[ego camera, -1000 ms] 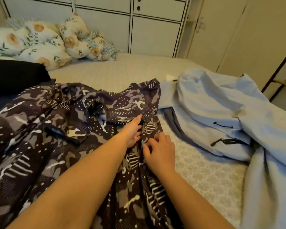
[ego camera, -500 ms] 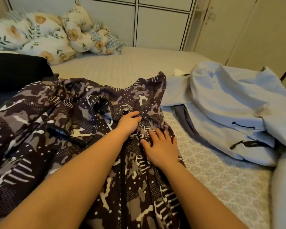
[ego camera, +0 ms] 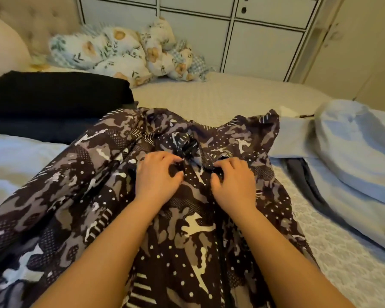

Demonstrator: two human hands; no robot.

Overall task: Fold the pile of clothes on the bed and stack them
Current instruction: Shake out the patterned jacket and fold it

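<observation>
Head view: the camouflage-print jacket [ego camera: 187, 218] lies spread on the bed [ego camera: 220, 98], under both hands. The left hand [ego camera: 158, 176] and right hand [ego camera: 232, 183] pinch its thin, crumpled fabric with curled fingers near the bunched collar.

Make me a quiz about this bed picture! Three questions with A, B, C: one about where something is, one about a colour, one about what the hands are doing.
1. Where does the light blue jacket lie?
A. right of the patterned garment
B. on the floral pillows
C. under the black folded cloth

2. What colour is the folded cloth at far left?
A. red
B. black
C. yellow

3. What are the left hand and right hand doing?
A. hanging idle
B. holding the blue jacket
C. both pinching the patterned garment

Answers: 1 A, it spreads along the bed's right side. 2 B, it is plain black. 3 C, curled fingers bunch the fabric near its top.
</observation>
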